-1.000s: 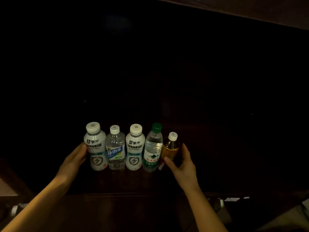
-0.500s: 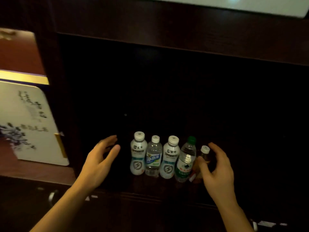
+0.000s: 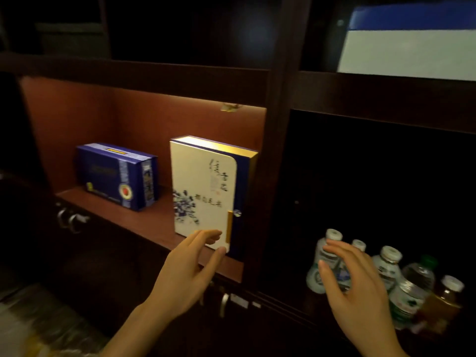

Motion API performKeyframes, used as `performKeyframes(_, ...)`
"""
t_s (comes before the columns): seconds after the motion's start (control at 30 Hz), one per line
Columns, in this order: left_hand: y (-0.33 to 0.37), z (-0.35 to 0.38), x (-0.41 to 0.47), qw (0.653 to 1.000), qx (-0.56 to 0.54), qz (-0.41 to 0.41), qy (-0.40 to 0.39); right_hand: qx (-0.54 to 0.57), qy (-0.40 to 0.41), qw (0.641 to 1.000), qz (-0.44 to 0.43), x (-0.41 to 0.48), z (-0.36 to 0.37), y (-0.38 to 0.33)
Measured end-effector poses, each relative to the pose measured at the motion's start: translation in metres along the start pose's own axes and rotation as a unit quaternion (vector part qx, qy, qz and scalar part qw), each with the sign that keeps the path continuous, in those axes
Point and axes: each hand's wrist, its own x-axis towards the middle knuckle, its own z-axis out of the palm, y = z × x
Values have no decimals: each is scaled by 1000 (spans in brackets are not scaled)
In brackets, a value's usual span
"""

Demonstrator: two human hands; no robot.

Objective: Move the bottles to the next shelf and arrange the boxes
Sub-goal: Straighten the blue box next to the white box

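Observation:
Several bottles [image 3: 386, 269] stand in a row in the dark right compartment, white-capped ones on the left, then a green-capped one [image 3: 419, 274] and a small amber one [image 3: 447, 295]. My right hand [image 3: 347, 282] hovers open in front of the leftmost bottles, holding nothing. In the lit left compartment a white box with blue flowers and a gold edge [image 3: 203, 191] stands upright. My left hand [image 3: 190, 269] is open, its fingertips at that box's lower front corner. A dark blue box [image 3: 116, 176] lies further left on the same shelf [image 3: 144, 222].
A dark upright divider [image 3: 275, 176] separates the two compartments. Cupboard doors with metal handles [image 3: 69, 220] sit below the shelf. A blue and white panel [image 3: 412, 42] shows in the upper right compartment. Something wrapped in clear plastic [image 3: 38, 328] lies at the bottom left.
The view has swung left from the bottles to the lit shelf. Both hands left the ends of the bottle row; the left hand has reached the white box, the right hovers before the bottles.

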Motion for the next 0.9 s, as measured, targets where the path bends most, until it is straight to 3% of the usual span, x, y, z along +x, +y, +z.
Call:
performKeyframes(0.63,-108,-185,-77,962,206,-152,91,59,-127,959,-248,16,198,-168)
performKeyframes(0.9,-180,-208,-56,944,224,-213,112,114,-167,951,-236,51,303,-201)
